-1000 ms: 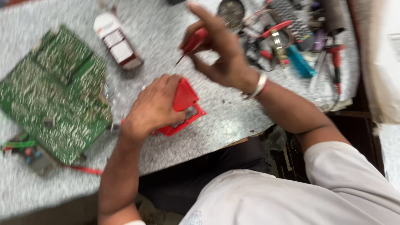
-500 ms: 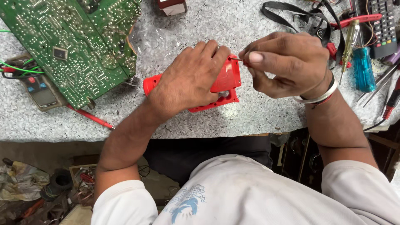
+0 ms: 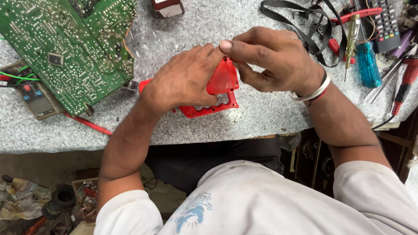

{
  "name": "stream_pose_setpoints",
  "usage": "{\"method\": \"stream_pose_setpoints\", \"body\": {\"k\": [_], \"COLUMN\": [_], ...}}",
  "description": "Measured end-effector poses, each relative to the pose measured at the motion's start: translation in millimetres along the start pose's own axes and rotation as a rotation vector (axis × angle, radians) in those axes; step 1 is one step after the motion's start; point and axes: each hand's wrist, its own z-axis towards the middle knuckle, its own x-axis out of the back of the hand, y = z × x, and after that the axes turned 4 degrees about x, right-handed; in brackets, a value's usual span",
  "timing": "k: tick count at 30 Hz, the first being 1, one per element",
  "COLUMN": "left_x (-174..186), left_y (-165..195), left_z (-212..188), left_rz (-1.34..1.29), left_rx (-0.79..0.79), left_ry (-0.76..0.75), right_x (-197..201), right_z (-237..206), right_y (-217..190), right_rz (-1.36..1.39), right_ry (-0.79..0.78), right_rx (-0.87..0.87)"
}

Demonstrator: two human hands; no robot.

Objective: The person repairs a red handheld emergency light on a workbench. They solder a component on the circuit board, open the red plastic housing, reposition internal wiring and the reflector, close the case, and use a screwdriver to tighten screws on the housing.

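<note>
At the far left edge a small grey meter with coloured buttons lies under the corner of a large green circuit board, which rests tilted across the speckled grey table. A thin red probe pokes out from beneath the board.

The left hand comes in from below, forearm angled up and to the right, palm down. Its fingers are curled over a red plastic casing, pressing it to the table near the front edge, just in front of the person's chest.

The right hand reaches in from the right with the wrist bent, a white bangle at the wrist. Thumb and forefinger are pinched narrow at the casing's upper edge; whether they hold anything small there cannot be told.

Further right lie a black strap, a blue-handled screwdriver, a black remote control and a red-handled tool.
</note>
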Motion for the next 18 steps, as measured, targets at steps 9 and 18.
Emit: {"method": "stream_pose_setpoints", "body": {"k": [9, 18], "left_x": [-0.1, 7.4], "left_y": [3.1, 17.8], "left_z": [-10.8, -14.4], "left_rz": [-0.033, -0.065], "left_rx": [-0.037, -0.084], "left_ry": [0.03, 0.071], "right_x": [-0.4, 15.5], "right_z": [3.9, 22.4], "right_y": [-17.6, -34.9], "right_rz": [0.047, -0.024], "right_ry": [-0.037, -0.095], "right_rx": [-0.063, -0.094]}}
